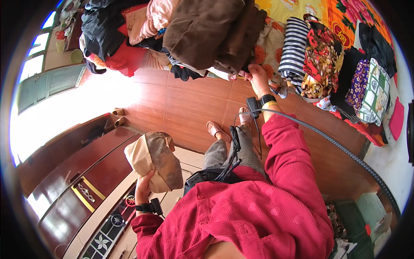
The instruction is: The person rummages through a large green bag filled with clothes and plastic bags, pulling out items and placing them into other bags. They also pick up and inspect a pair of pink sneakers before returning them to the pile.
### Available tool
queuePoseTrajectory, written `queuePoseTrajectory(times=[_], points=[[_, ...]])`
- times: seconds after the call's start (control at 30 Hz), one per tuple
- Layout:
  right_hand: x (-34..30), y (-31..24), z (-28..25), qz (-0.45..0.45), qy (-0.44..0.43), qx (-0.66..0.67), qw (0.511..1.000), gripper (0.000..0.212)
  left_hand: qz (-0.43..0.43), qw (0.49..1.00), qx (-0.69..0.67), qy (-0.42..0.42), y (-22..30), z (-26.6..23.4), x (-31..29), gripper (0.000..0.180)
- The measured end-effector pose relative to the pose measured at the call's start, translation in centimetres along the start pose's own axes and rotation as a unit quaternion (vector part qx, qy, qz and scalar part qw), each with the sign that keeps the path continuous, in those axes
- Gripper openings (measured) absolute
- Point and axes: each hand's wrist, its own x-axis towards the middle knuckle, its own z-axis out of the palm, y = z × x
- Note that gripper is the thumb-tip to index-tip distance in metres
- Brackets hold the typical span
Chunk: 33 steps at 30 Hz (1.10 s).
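Note:
My left hand [144, 188] grips a folded beige garment [156, 160] from below, held up beside a cabinet; its outer fold is light tan and the side facing right is darker. My right hand [259, 81] reaches forward to the bed's edge. Its fingers are pinched at the lower right corner of a brown corduroy garment [202, 36], which drapes over a heap of clothes. To the right of that hand lie a folded black-and-white striped garment [294, 52] and a folded floral garment [321, 58].
Black, red and pink clothes [151, 21] pile up at the far left. More folded clothes, one green-and-white patterned [374, 93], lie at the right. A dark red cabinet [82, 190] stands at my left. A braided cable [345, 155] runs across my right arm. Slippers [118, 117] sit on the tiled floor.

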Motion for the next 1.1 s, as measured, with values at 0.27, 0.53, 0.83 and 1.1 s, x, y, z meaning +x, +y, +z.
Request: queuePoseTrajectory(times=[0.27,0.53,0.83,1.1], points=[[-2.7,-3.1,0.8,0.103,-0.145,0.04,0.983,0.017,-0.018,0.998,0.058,-0.015,1.9,3.6,1.3,0.053],[-4.3,-4.4,-0.4,0.079,-0.193,0.006,0.978,0.017,-0.025,0.997,0.066,-0.02,2.3,5.2,1.3,0.052],[-6.6,-2.7,-2.6,0.087,-0.161,-0.108,0.977,0.014,0.0,0.989,0.146,-0.035,2.8,5.8,2.5,0.048],[-16.2,-3.6,-15.2,0.17,-0.006,-0.188,0.967,0.021,0.012,0.985,0.151,-0.083,5.2,7.7,3.4,0.046]])
